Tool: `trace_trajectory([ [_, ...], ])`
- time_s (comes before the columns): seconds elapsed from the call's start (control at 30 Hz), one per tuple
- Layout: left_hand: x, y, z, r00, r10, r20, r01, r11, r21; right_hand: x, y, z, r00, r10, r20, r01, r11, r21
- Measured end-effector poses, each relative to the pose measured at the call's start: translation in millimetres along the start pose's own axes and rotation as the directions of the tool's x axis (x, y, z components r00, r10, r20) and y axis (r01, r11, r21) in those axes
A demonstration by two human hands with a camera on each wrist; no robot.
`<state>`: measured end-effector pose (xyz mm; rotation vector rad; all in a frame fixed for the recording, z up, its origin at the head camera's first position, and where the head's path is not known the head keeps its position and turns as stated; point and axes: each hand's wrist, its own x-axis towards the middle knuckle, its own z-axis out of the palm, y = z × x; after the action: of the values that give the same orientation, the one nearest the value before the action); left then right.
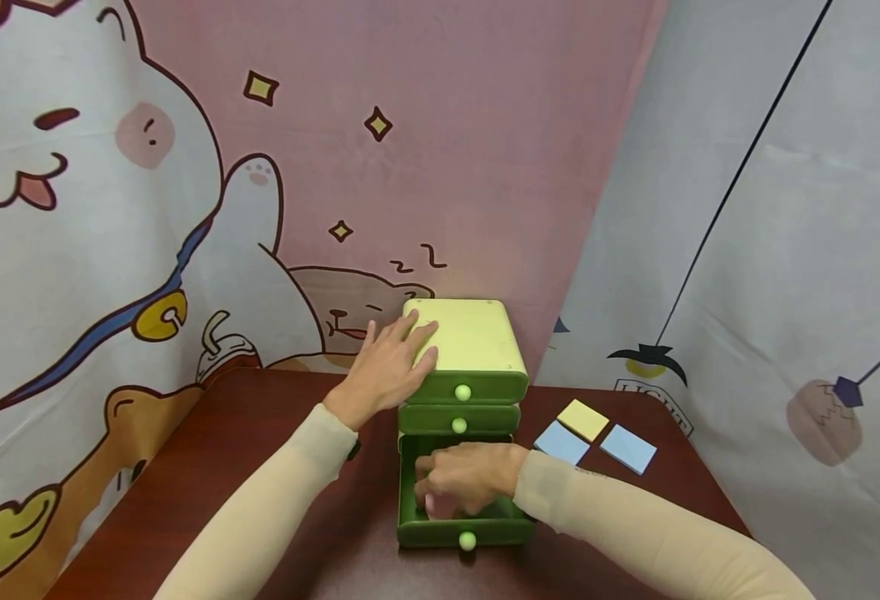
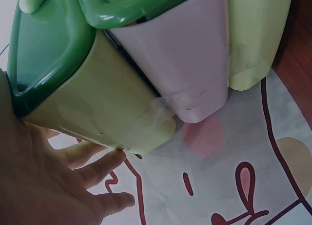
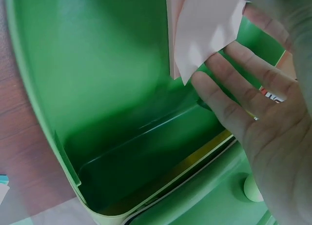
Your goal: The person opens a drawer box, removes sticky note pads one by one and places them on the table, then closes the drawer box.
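Note:
A small drawer cabinet (image 1: pixel 470 335) with a pale yellow top and green drawer fronts stands on the table. My left hand (image 1: pixel 389 367) rests on the left side of its top, fingers spread. The bottom drawer (image 1: pixel 425 533) is pulled out. Inside it, my right hand (image 1: pixel 470 477) holds a pink pad of sticky notes (image 3: pixel 207 32) between thumb and fingers. In the right wrist view, the pad's top sheet lifts away at one corner. The pad's far part is hidden behind the hand. Another item (image 3: pixel 287 64) shows partly behind the fingers.
Right of the cabinet lie a yellow note pad (image 1: pixel 583 419) and two blue pads, one nearer the drawer (image 1: pixel 562 443), one farther right (image 1: pixel 628 448). The upper drawers (image 1: pixel 485 419) are closed. A printed cloth (image 1: pixel 485 150) hangs close behind the cabinet.

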<state>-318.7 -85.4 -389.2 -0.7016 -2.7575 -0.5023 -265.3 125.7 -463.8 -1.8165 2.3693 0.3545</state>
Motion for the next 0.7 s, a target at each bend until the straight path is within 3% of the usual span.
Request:
trace_trajectory([
  [0.5,-1.2,-0.1,1.0,1.000,-0.002,-0.003,0.002,1.000,-0.021,-4.0,-1.3,2.9,0.998,0.060,0.019,-0.060,0.998,-0.007],
  [0.7,-0.7,0.1,1.4,1.000,-0.004,-0.001,0.004,1.000,-0.016,-6.1,1.3,2.8,0.998,0.063,0.014,-0.062,0.996,-0.057],
])
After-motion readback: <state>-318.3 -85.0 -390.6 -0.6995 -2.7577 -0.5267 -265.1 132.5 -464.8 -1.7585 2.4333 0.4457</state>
